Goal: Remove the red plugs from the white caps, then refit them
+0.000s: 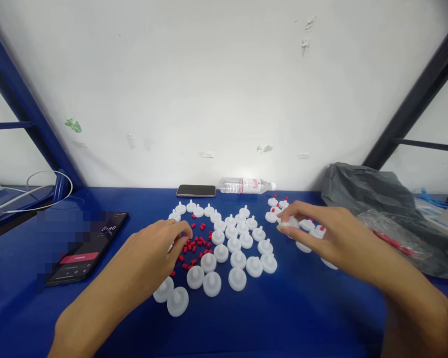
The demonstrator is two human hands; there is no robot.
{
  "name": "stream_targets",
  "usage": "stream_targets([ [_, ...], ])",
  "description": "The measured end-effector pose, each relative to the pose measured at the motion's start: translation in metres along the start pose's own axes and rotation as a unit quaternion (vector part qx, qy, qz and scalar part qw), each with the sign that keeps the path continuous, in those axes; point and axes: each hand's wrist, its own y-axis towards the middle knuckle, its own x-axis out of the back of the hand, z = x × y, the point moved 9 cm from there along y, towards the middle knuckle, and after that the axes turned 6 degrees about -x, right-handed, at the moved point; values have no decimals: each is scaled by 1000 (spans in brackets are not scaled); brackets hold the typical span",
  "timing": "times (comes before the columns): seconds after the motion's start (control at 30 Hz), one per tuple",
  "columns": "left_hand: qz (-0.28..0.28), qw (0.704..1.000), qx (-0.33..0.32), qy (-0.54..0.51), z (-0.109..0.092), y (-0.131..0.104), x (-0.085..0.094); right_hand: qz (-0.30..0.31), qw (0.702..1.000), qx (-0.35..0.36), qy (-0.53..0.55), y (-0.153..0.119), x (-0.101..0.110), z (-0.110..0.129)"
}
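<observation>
My left hand hovers at the left edge of a scatter of small red caps. Its thumb and index finger are pinched close together, and whatever may be between them is hidden. Around the red caps are many translucent white nozzle caps, round with a short spout on top. Over on the right, my right hand grips one white nozzle cap between thumb and fingers. Near it are white nozzle caps with red tips, partly covered by the hand.
A phone and a clear plastic bottle lie against the white wall. Another phone with a lit screen is at left. A dark grey plastic bag and a clear bag with red pieces occupy the right of the blue table.
</observation>
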Motion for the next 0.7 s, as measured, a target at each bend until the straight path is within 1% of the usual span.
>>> stream_targets([
  [0.07,1,1000,6,-1,0,-1,2,7,1000,16,4,2,-5,0],
  [0.13,13,1000,13,-6,-1,-2,2,4,999,36,5,5,-8,2],
  [0.23,24,999,20,-16,-4,-4,2,11,999,41,5,7,-15,6],
  [0.47,34,999,1,-12,-12,-5,2,75,996,36,13,7,-40,21],
  [0.53,26,1000,-7,-13,-13,-5,3,82,996,38,-1,7,-47,22],
  [0.7,-25,999,-35,-16,-19,-6,10,101,994,44,-30,7,-60,22],
])
